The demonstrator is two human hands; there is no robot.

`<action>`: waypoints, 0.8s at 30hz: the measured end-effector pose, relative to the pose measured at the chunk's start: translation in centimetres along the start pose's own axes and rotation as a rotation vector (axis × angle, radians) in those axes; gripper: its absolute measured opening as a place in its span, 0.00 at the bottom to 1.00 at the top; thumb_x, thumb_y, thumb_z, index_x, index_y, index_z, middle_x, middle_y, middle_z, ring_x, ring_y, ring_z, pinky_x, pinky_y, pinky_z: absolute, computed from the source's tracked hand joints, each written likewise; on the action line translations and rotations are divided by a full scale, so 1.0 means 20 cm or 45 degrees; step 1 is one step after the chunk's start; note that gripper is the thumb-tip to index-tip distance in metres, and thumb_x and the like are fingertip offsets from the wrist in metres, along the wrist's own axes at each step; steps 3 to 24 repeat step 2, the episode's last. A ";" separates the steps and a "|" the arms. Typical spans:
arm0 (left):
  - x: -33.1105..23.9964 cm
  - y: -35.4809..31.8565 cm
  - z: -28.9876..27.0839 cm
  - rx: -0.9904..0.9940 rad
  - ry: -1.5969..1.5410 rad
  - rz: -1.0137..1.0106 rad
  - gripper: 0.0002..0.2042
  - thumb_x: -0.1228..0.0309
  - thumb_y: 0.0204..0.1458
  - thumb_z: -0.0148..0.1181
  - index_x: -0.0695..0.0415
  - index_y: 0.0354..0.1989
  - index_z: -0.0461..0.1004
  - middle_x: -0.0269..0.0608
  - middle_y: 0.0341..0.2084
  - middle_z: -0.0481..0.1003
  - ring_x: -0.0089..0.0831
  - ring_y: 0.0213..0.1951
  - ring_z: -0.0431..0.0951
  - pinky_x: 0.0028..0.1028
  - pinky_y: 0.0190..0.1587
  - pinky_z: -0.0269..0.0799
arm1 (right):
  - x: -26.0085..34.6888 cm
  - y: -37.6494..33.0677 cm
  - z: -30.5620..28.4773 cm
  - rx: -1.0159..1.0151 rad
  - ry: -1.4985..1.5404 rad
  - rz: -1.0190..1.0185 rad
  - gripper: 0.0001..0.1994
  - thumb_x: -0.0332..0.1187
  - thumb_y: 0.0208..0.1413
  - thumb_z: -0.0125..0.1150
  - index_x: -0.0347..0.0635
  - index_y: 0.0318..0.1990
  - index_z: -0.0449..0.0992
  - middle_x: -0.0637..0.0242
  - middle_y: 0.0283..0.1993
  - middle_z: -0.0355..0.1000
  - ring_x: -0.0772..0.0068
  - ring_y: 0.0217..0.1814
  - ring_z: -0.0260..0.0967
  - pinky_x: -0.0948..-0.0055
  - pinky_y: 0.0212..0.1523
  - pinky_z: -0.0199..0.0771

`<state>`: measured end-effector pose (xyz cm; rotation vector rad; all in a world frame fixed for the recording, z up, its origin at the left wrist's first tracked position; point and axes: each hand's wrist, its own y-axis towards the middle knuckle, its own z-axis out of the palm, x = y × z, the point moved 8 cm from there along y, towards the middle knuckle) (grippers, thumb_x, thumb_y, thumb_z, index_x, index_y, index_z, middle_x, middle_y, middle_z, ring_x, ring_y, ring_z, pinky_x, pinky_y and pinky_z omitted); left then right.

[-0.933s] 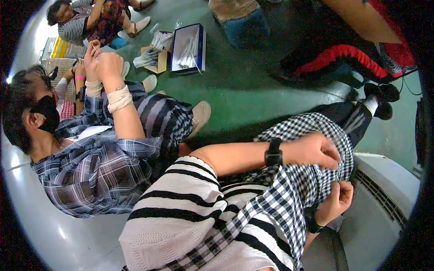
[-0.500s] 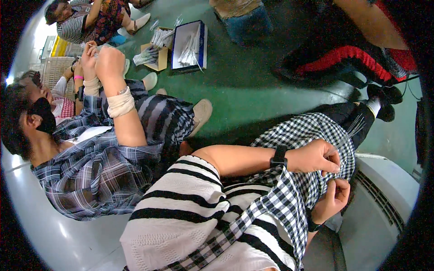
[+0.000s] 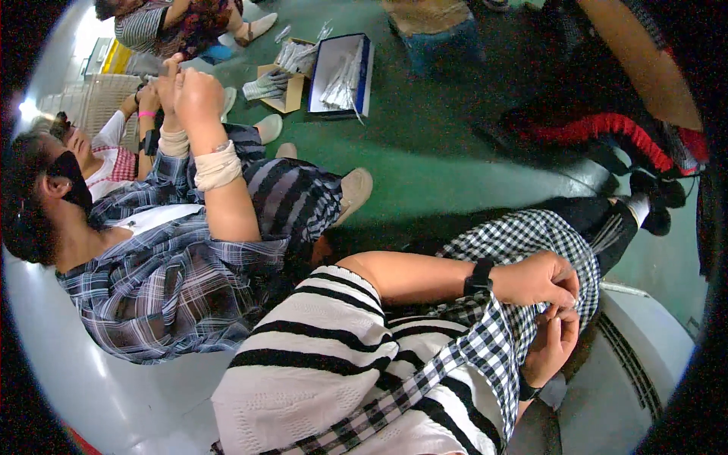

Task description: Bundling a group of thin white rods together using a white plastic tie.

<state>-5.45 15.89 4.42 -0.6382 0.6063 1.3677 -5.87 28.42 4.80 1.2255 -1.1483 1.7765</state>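
Note:
My left hand [image 3: 537, 279], with a black watch on its wrist, reaches across my lap and pinches a black-and-white checked cloth [image 3: 523, 235] that lies over my knees. Just below it, my right hand [image 3: 553, 345], with a dark band at the wrist, grips the same cloth from underneath. The fingertips of both hands meet at a fold of the fabric. I wear a white top with black stripes [image 3: 318, 356]. Anything small between the fingers is hidden.
A person in a plaid shirt [image 3: 167, 288] sits close on my left with both hands raised [image 3: 182, 87]. More people sit behind. An open box of white packets [image 3: 341, 72] and a small carton [image 3: 277, 83] lie on the green floor [image 3: 440, 167]. A white ribbed casing [image 3: 644, 356] is at my right.
My left hand has dropped slightly toward my right hand, and the fingertips now meet on the cloth. The neighbour's raised hands have shifted a little.

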 end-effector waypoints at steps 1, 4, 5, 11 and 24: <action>-0.02 -0.01 0.00 0.013 0.088 0.043 0.03 0.76 0.49 0.56 0.63 0.29 0.72 0.36 0.21 0.73 0.22 0.22 0.73 0.20 0.26 0.68 | -0.02 0.00 0.02 0.105 0.080 0.049 0.02 0.21 0.51 0.50 0.37 0.31 0.65 0.67 0.31 0.63 0.78 0.31 0.59 0.80 0.35 0.62; -0.04 -0.02 0.01 0.029 0.176 0.083 0.03 0.76 0.49 0.56 0.62 0.29 0.72 0.36 0.21 0.73 0.22 0.22 0.73 0.21 0.26 0.69 | -0.04 -0.01 0.05 0.207 0.160 0.098 0.02 0.22 0.51 0.50 0.37 0.32 0.65 0.67 0.31 0.63 0.77 0.31 0.60 0.81 0.35 0.62; -0.04 -0.02 0.01 0.029 0.176 0.083 0.03 0.76 0.49 0.56 0.62 0.29 0.72 0.36 0.21 0.73 0.22 0.22 0.73 0.21 0.26 0.69 | -0.04 -0.01 0.05 0.207 0.160 0.098 0.02 0.22 0.51 0.50 0.37 0.32 0.65 0.67 0.31 0.63 0.77 0.31 0.60 0.81 0.35 0.62; -0.04 -0.02 0.01 0.029 0.176 0.083 0.03 0.76 0.49 0.56 0.62 0.29 0.72 0.36 0.21 0.73 0.22 0.22 0.73 0.21 0.26 0.69 | -0.04 -0.01 0.05 0.207 0.160 0.098 0.02 0.22 0.51 0.50 0.37 0.32 0.65 0.67 0.31 0.63 0.77 0.31 0.60 0.81 0.35 0.62; -0.04 -0.02 0.01 0.029 0.176 0.083 0.03 0.76 0.49 0.56 0.62 0.29 0.72 0.36 0.21 0.73 0.22 0.22 0.73 0.21 0.26 0.69 | -0.04 -0.01 0.05 0.207 0.160 0.098 0.02 0.22 0.51 0.50 0.37 0.32 0.65 0.67 0.31 0.63 0.77 0.31 0.60 0.81 0.35 0.62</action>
